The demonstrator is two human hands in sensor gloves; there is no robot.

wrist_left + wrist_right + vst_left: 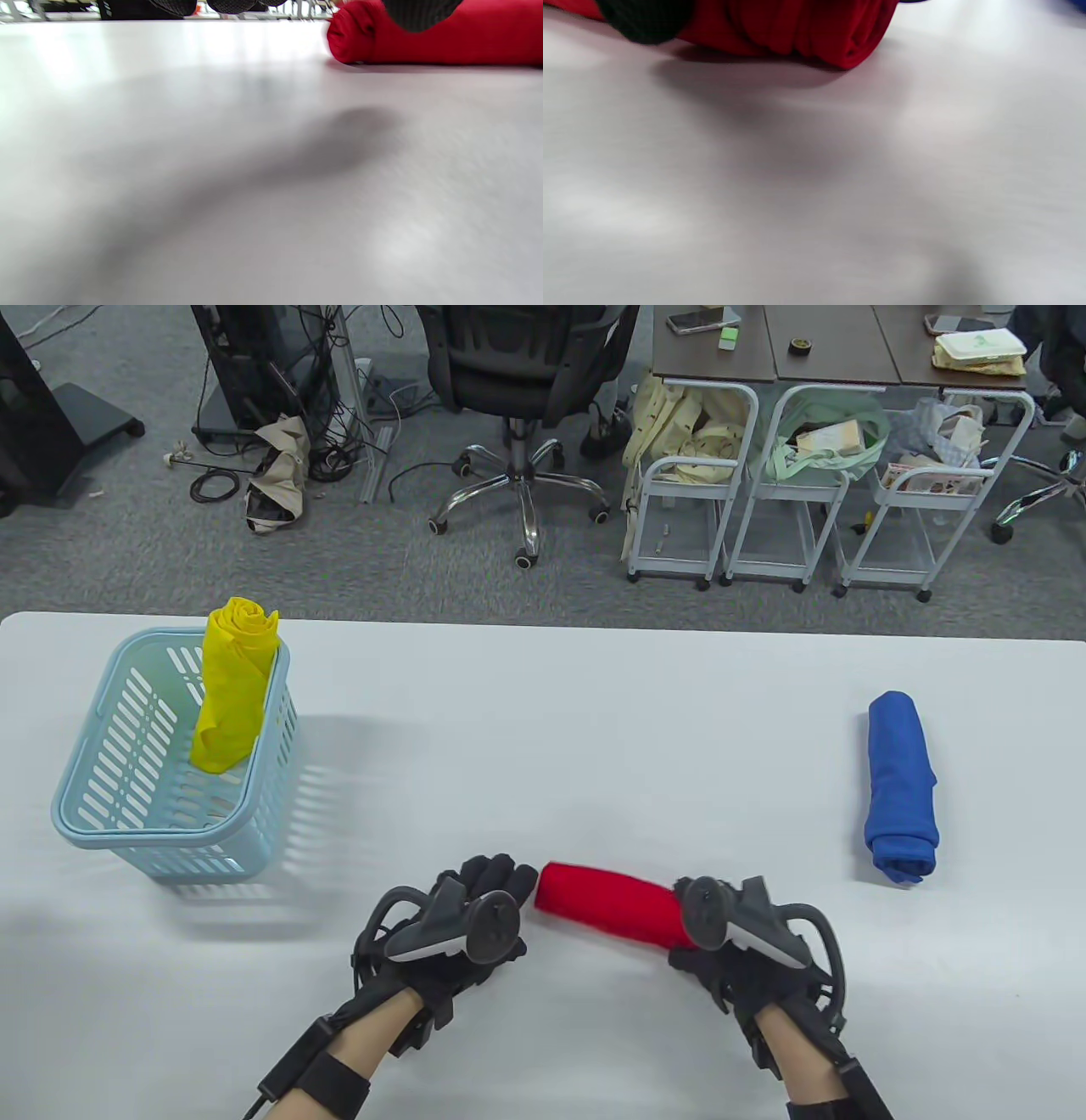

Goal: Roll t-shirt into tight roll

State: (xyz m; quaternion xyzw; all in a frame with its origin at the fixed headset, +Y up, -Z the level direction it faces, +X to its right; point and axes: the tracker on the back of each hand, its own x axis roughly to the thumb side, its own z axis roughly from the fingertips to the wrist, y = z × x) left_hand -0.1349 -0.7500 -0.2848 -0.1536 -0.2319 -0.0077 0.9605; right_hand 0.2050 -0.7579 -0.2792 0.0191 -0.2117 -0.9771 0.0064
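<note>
Both hands flank the red roll [612, 906] on the table [543, 712]: left hand [462, 920] at its left end, grip unclear; right hand [730, 937] grips its right end. Basket [102, 806] far left of it, blue roll [901, 787] right.

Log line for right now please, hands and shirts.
red roll: lying on table | left hand: at its left end | right hand: gripping right end | yellow roll: in basket

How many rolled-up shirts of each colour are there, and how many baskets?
Red roll, lying on the table between the hands: 1
Blue roll, lying on the table: 1
Yellow roll, standing in the basket: 1
Light blue basket: 1
Total: 4 things
</note>
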